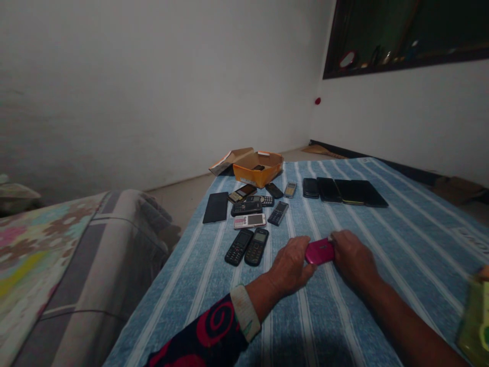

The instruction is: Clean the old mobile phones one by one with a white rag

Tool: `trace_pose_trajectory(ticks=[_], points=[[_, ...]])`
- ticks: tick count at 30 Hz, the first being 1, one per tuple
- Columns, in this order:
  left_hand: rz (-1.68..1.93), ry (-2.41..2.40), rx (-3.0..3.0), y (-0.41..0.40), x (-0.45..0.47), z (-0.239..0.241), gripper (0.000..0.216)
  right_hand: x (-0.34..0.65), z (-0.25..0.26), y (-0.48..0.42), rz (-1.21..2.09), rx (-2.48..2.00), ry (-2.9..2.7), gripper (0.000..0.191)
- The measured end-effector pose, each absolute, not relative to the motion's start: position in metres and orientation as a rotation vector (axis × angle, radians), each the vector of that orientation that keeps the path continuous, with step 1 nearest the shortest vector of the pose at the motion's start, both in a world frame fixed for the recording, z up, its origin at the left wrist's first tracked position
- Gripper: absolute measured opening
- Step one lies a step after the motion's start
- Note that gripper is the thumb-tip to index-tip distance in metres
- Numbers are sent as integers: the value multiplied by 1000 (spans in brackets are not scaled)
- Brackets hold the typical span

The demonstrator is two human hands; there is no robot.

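— What's nearest?
— One sleeve [214, 331], dark with red swirls, on the left arm. At the right edge there is one yellow-green thing [476, 326], too blurred to name.

— And the hands?
— Two, both on one pink phone [320, 252], which lies on the blue striped cloth [401, 239]. The left hand [290, 265] curls its fingers over the phone's left end. The right hand [353, 260] closes its fingers on the right end.

— Beyond them?
— To the left, two black keypad phones [239, 246] lie side by side. Past those is a loose cluster of seven more small ones, among them one white phone [249, 220] with pink keys. One black slab [216, 207] lies just left of the cluster.

— Farther right?
— A row of flat phones [328, 189] lies edge to edge. I count four, though the last two blur together.

— And farthest?
— One orange box [259, 176], open, sits at the cloth's far edge. It holds one dark item, too small to name.
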State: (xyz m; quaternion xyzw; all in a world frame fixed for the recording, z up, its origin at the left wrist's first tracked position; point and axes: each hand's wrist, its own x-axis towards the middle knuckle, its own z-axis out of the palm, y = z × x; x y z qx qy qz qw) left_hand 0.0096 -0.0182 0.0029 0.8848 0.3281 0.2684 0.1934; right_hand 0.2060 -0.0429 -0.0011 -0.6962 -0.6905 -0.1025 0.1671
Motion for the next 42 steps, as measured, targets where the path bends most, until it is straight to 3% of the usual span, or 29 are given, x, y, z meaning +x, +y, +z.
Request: trace_pose_trajectory(ticks=[12, 21, 27, 33, 42], points=[[768, 900, 2465, -18, 10, 4, 35, 178, 7, -66, -289, -1854, -2122, 24], [785, 889, 2448, -17, 10, 1, 35, 170, -2, -69, -94, -1419, -2187, 29], [799, 841, 2440, -15, 10, -1, 30, 164, -3, -70, 19, -1296, -2131, 33], [775, 813, 2416, -17, 10, 2, 40, 158, 6, -73, 185, -1174, -2095, 38], [792, 796, 2440, -16, 11, 2, 35, 160, 0, -70, 202, -1124, -2016, 41]])
